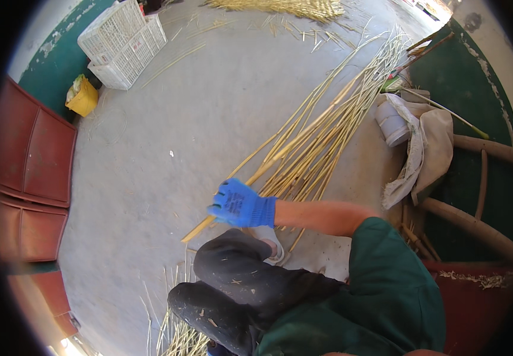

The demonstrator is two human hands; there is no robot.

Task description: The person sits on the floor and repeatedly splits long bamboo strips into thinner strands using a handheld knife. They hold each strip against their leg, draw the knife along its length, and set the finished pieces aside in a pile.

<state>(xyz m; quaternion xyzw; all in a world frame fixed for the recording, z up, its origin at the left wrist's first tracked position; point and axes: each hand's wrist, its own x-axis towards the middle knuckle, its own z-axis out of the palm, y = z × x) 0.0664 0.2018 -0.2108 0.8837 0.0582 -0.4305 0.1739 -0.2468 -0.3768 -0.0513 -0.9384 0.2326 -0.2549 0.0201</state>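
Observation:
My right hand (238, 205), in a blue knit work glove, is closed around a thick yellow reed stalk (278, 153). The stalk's cut end sticks out below the fingers, and its far part runs up to the right. Beside and partly under it, a loose bundle of thinner reed stalks (323, 155) lies fanned on the concrete floor. A second pile of thin stalks (181, 333) lies past my knees at the bottom. My left hand is out of view. A dark blue thing at the bottom edge is too hidden to name.
White plastic crates (127, 49) and a yellow bucket (83, 98) stand at the upper left, above red cabinet doors (47, 155). A woven mat (283, 6) lies at the top. Right of the bundle are a white container (392, 124), sacking (434, 142) and wooden poles (470, 224).

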